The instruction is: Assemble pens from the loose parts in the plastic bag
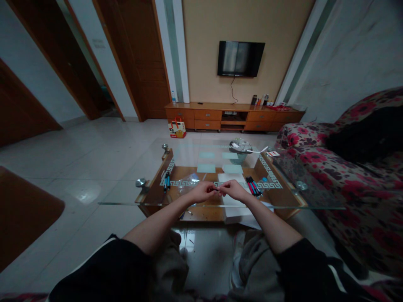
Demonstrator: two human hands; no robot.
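Note:
My left hand [204, 192] and my right hand [233, 189] meet over the near edge of a glass coffee table [126, 193]. Both are closed, fingertips pinched together on a small red object [214, 190] between them; I cannot make out what it is. A white sheet of paper [229, 178] lies on the glass just behind the hands. Several red and black pens [253, 186] lie right of my right hand. Two pens [166, 181] lie at the left of the table. A crumpled clear wrapper [188, 184] rests left of my left hand.
A basket of items [239, 151] stands at the table's far side, with a small red-and-white card [273, 154] at its right. A floral sofa [346, 176] fills the right. A wooden TV cabinet [233, 115] and wall TV [241, 58] are ahead; a gift box [177, 128] sits on the floor.

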